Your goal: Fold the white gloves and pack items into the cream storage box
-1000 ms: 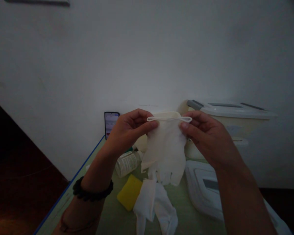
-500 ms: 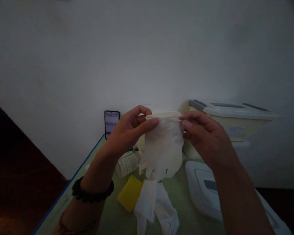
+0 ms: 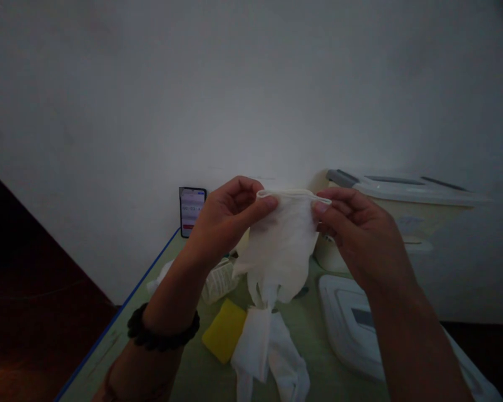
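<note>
The cuff (image 3: pixel 294 194) of the glove (image 3: pixel 281 240) is spreading wider than before as the right hand (image 3: pixel 364 234) is shifting outward. Each grip is pinching: the left hand (image 3: pixel 226 219) is holding one cuff end, the right the other. The glove is hanging above the surface (image 3: pixel 212 382), near a sponge (image 3: pixel 224 332) and cloth (image 3: pixel 254 343).

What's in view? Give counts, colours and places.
Table: one, green with blue edge, beneath
Wall: one, whitish, behind
Glove: one, white, centre
Cloth: count unclear, white, below glove
Sponge: one, yellow, left of cloth
Bottle: one, clear, lying left of glove
Half-hidden item: one, white, left of bottle
Phone: one, black-edged, against wall
Box: one, cream, lidded, back right
Lid: one, white and grey, table's right
Bracelet: one, black, left wrist
Left hand: one, bare, pinching glove
Right hand: one, bare, pinching glove
</note>
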`<move>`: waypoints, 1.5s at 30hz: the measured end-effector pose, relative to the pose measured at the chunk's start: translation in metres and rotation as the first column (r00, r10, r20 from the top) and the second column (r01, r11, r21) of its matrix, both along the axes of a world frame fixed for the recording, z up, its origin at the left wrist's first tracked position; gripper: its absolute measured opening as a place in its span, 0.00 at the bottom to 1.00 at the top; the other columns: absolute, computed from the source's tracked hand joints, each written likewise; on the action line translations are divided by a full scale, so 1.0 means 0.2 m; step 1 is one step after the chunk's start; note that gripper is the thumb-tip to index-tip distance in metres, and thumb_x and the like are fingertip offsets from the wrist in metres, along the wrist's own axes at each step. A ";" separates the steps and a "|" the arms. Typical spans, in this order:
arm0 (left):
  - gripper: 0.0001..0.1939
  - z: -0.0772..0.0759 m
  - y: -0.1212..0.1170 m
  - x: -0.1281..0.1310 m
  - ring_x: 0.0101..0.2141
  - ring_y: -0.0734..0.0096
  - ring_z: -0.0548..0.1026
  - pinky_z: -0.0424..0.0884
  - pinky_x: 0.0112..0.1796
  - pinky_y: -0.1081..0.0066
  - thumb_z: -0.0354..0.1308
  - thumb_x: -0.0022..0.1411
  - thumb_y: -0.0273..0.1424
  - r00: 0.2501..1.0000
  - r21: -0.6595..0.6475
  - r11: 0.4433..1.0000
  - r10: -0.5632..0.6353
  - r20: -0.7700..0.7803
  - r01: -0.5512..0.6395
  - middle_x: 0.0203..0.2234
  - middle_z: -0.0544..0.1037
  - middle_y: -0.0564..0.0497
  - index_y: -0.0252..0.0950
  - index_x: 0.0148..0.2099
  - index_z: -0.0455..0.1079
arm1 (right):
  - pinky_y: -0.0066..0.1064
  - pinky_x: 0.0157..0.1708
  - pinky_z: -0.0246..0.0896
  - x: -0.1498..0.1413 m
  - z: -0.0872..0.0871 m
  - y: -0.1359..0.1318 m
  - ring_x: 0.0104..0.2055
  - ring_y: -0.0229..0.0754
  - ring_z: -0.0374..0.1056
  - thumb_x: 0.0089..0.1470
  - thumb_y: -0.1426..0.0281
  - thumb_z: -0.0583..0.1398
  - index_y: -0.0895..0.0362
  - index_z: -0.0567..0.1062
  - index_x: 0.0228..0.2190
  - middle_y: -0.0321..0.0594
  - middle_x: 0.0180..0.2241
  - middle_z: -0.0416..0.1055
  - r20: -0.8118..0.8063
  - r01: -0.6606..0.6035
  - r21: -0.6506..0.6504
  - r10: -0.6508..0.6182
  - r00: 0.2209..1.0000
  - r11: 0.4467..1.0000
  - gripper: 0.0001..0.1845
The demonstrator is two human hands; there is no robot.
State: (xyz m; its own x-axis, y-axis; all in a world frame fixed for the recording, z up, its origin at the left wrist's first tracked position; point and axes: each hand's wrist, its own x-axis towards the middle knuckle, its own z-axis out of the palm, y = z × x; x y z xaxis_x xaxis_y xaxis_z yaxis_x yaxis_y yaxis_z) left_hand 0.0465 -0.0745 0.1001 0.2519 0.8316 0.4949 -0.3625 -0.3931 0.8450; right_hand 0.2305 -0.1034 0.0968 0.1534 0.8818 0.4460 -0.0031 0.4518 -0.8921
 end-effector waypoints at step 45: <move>0.07 0.00 -0.03 -0.04 0.29 0.79 0.76 0.72 0.32 0.82 0.66 0.52 0.19 0.917 0.099 0.919 -0.365 -0.160 0.382 0.27 0.79 0.53 0.35 0.33 0.78 | 0.22 0.33 0.66 -0.03 0.01 -0.07 0.31 0.31 0.68 0.41 0.78 0.70 0.53 0.73 0.30 0.29 0.28 0.72 0.196 -0.462 -0.010 0.455 0.869 0.887 0.15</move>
